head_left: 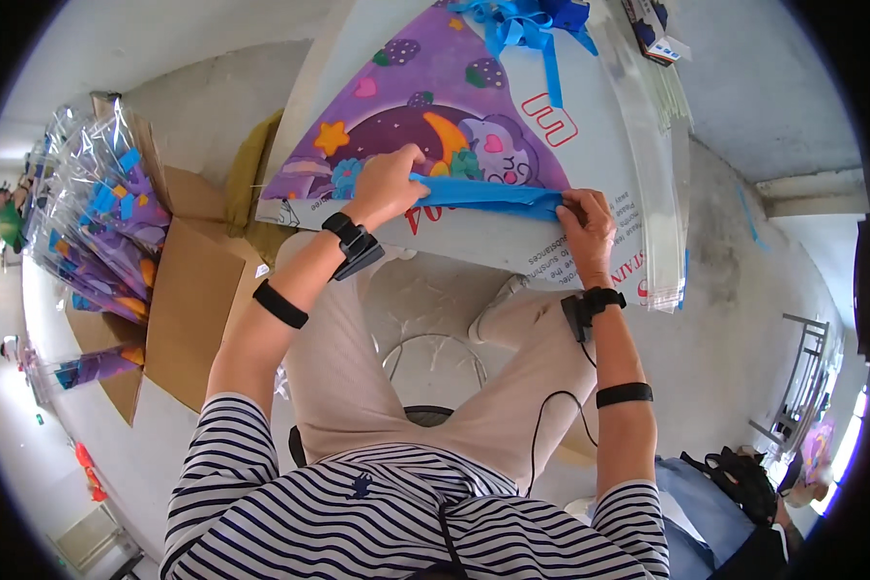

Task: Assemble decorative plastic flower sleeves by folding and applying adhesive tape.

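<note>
Left forearm (245, 346) angled forward and inward, left hand (385, 186) back uppermost, partly curled, right forearm (621, 355) extended forward, right hand (588, 232) with fingers (590, 200) bent in a pinch, hands apart

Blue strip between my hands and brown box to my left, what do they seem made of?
The blue strip looks like thin plastic film or smooth fabric, with a slight sheen and soft creases; I can't tell which. The brown box looks like matte cardboard, judging by its plain tan faces and stiff flaps.
</note>
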Demonstrator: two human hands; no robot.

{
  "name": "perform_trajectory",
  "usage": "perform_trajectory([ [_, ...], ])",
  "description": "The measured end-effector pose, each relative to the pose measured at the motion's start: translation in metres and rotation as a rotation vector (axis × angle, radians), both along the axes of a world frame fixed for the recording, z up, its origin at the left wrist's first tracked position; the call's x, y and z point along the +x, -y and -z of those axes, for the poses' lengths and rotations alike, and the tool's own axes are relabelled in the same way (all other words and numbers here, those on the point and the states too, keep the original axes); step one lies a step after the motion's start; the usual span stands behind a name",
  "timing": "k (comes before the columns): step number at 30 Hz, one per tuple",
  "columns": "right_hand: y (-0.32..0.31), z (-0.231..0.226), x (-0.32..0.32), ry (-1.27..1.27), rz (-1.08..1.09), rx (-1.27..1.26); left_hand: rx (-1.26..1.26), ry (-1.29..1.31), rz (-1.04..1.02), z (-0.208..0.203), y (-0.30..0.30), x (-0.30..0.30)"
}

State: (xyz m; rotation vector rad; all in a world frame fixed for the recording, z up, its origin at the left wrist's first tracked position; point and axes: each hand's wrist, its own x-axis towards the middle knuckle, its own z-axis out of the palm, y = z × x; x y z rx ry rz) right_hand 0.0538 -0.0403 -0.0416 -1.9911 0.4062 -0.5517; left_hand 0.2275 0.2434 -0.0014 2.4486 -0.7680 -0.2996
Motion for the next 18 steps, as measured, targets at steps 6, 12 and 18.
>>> perform_trajectory([
  [6, 0.000, 0.001, 0.000, -0.009, 0.001, 0.004, 0.146, -0.002, -0.020, 0.003, 0.006, 0.003],
  [12, -0.001, 0.000, -0.001, -0.015, 0.004, 0.009, 0.175, 0.296, 0.006, 0.000, 0.009, -0.008],
  [18, 0.003, -0.008, -0.004, -0.069, -0.115, -0.082, 0.050, 0.635, 0.386, 0.011, 0.005, -0.018],
])
